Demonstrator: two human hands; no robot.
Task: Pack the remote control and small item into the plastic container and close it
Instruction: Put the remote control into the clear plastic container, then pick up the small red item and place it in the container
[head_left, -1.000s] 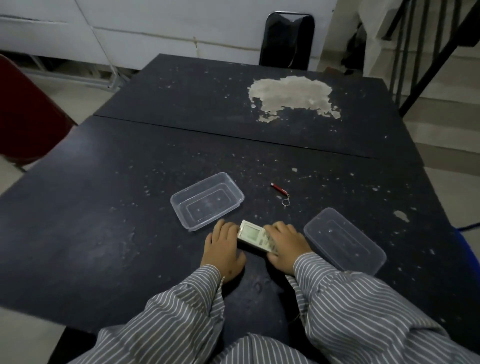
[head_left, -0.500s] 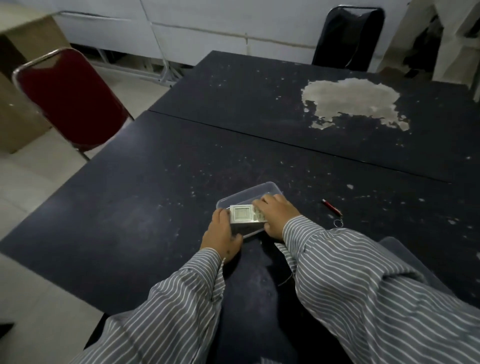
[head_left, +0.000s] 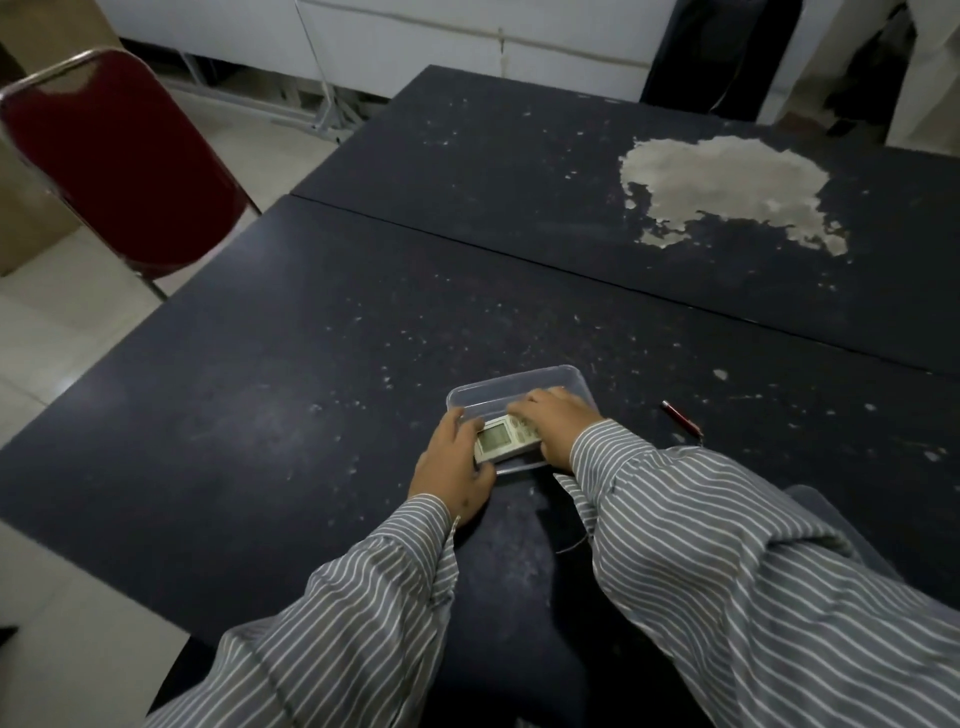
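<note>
A clear plastic container (head_left: 519, 387) sits on the dark table (head_left: 311, 364) in front of me. A white remote control (head_left: 501, 438) with a small screen lies across the container's near part. My right hand (head_left: 558, 428) is on its right end and my left hand (head_left: 454, 462) holds its left end at the container's near left corner. A small red item on a keyring (head_left: 680, 415) lies on the table to the right of the container. My right sleeve hides the container's lid.
A dark red chair (head_left: 119, 156) stands at the table's left. A black chair (head_left: 722, 57) is at the far side. A large patch of worn paint (head_left: 727, 192) marks the far tabletop. A seam (head_left: 519, 249) runs between the two table halves.
Both hands carried the remote from the table in front of me up into the container. The view swung left, so the lid went behind my right sleeve.
</note>
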